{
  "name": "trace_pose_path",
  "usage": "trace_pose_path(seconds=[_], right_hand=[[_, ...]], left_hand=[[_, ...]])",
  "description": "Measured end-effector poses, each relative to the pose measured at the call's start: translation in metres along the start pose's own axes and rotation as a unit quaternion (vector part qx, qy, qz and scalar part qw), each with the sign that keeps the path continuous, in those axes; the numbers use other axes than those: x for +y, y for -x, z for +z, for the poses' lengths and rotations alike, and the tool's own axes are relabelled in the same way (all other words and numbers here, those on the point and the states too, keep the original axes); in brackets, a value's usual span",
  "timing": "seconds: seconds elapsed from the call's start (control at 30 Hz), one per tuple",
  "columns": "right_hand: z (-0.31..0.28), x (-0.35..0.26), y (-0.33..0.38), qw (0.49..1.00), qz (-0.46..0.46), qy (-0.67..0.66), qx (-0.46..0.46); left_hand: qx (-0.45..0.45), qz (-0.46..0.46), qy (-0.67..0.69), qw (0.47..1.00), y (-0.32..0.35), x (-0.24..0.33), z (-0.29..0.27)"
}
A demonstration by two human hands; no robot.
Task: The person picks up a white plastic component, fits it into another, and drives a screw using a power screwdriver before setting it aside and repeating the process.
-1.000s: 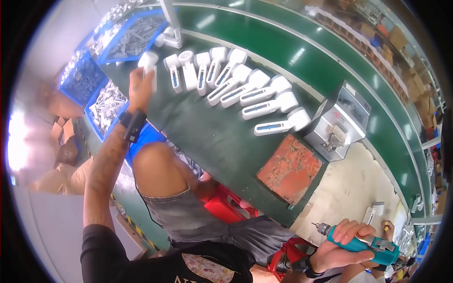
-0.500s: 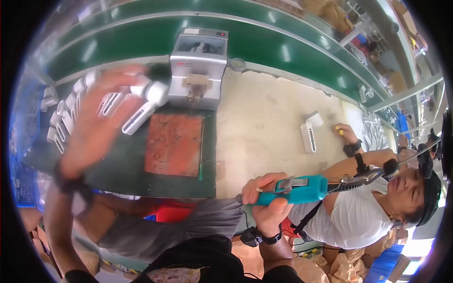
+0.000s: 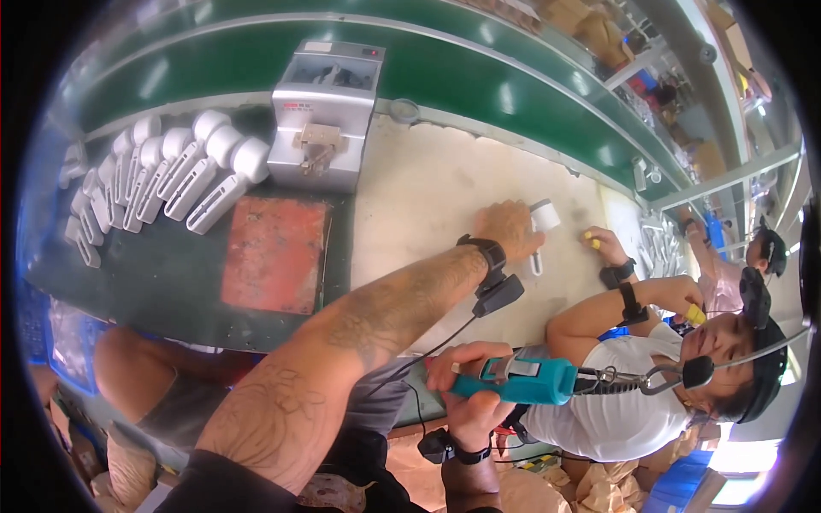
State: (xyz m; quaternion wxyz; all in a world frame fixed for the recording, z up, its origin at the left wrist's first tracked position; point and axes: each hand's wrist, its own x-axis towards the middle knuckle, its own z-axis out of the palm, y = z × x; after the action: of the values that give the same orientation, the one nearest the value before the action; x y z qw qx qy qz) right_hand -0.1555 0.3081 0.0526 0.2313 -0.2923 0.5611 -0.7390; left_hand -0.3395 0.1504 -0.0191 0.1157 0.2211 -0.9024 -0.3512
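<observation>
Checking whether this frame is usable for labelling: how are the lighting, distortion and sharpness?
Head view: strong fisheye, so the green conveyor belt bows and a black rim rings the picture; bright glare washes the pale worktop and the upper left edge; the left hand on the white part and the right hand gripping the teal screwdriver look reasonably sharp; the edges smear.

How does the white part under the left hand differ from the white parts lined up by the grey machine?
The white part under the left hand lies alone on the pale bench top; the lined-up white parts lie in a row on the dark green mat. Nobody touches the row. Both look alike in shape and colour.
</observation>
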Motion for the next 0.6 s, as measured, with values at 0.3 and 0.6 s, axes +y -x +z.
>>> trace_pose_path(seconds=[0.3, 0.6], right_hand=[[-0.027, 0.045, -0.063, 0.985, -0.092, 0.124, 0.082], [0.041, 0.028, -0.081, 0.996, -0.026, 0.082, -0.003]], left_hand=[[0.044, 0.160, 0.080, 0.983, 0.112, -0.064, -0.131], [0.080, 0.158, 0.016, 0.984, 0.219, -0.152, -0.216]])
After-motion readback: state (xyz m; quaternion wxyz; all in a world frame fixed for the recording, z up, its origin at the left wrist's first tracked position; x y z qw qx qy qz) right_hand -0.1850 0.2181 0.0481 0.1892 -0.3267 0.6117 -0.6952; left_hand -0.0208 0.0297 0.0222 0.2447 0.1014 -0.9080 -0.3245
